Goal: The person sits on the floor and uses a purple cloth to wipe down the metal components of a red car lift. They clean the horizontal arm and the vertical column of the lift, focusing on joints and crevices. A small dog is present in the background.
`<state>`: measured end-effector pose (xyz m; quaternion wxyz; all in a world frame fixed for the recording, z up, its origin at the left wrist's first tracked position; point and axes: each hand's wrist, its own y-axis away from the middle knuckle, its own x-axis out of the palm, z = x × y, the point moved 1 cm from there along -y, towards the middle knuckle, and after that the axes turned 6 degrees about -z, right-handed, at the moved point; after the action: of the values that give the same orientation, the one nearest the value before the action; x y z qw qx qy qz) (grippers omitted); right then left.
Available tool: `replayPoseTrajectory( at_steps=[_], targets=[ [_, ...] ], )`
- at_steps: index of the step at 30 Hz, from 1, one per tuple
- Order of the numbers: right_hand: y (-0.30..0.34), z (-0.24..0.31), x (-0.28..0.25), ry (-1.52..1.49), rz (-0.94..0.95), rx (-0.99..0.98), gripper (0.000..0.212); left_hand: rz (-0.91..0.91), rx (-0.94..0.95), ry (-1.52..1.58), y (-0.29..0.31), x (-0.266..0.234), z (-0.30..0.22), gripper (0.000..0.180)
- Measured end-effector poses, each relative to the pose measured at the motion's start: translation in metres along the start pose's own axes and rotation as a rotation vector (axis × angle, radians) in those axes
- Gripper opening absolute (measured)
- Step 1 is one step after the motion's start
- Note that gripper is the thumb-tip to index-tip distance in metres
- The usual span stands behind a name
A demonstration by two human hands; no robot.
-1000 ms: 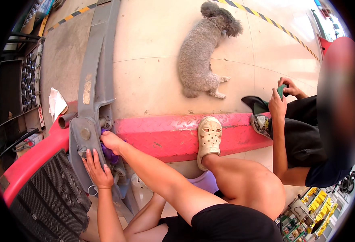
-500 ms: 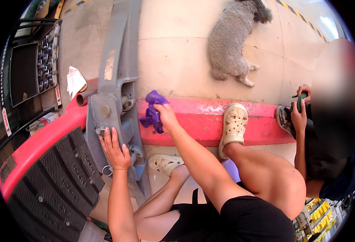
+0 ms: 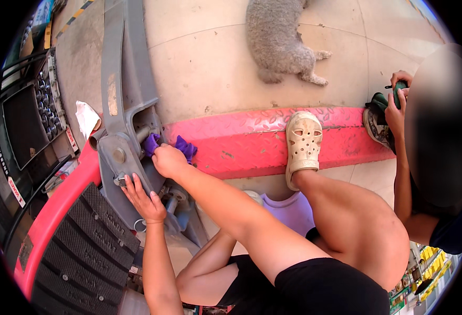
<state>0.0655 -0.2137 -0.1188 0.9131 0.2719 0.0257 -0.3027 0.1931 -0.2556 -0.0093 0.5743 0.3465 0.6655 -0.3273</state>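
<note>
My right hand [image 3: 170, 161] is closed round a crumpled purple cloth [image 3: 151, 144]. The cloth is pushed against a recess in a grey metal arm [image 3: 123, 100], beside a round pin; its other end sticks out past my fingers. Where cloth and metal meet is partly hidden. Nearer to me, my left hand [image 3: 146, 203] rests on the side of the grey bracket [image 3: 118, 170] with fingers stretched out and nothing in them. Its fingertips are by a small bolt [image 3: 119, 179]. Below the bracket hangs a metal ring [image 3: 139, 225].
A red tread-plate step [image 3: 241, 136] crosses ahead, with my beige clog [image 3: 303, 142] on it. A curly grey dog [image 3: 278, 42] lies on the tiles beyond. At right, another person's hands [image 3: 398, 94] hold a green object. Black ribbed panels [image 3: 79, 247] and a red bar [image 3: 58, 210] stand left.
My right hand has carried the purple cloth from above the red step leftward into the grey arm's recess. My left hand stays on the bracket. The whole view has shifted slightly.
</note>
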Motion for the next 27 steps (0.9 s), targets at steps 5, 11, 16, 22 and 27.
replayPoseTrajectory(
  at_steps=[5, 11, 16, 22, 27],
  targets=[
    [0.007, -0.024, -0.03, -0.135, -0.163, 0.079, 0.028, 0.002, 0.0, -0.011, 0.002, 0.001, 0.001, 0.067],
    [-0.003, 0.002, -0.013, 0.034, 0.194, -0.152, 0.028, 0.009, -0.001, -0.001, 0.0, 0.001, -0.001, 0.067],
    [-0.036, 0.021, -0.014, 0.363, 0.422, -0.172, 0.054, 0.014, -0.01, -0.002, -0.002, 0.003, -0.002, 0.07],
    [-0.026, 0.023, -0.032, 0.436, 0.391, -0.159, 0.049, 0.01, -0.013, -0.009, 0.002, 0.0, 0.002, 0.069],
    [-0.005, -0.014, -0.056, 0.194, 0.219, -0.065, 0.044, 0.001, -0.003, -0.004, 0.002, 0.001, 0.002, 0.067]
  ],
)
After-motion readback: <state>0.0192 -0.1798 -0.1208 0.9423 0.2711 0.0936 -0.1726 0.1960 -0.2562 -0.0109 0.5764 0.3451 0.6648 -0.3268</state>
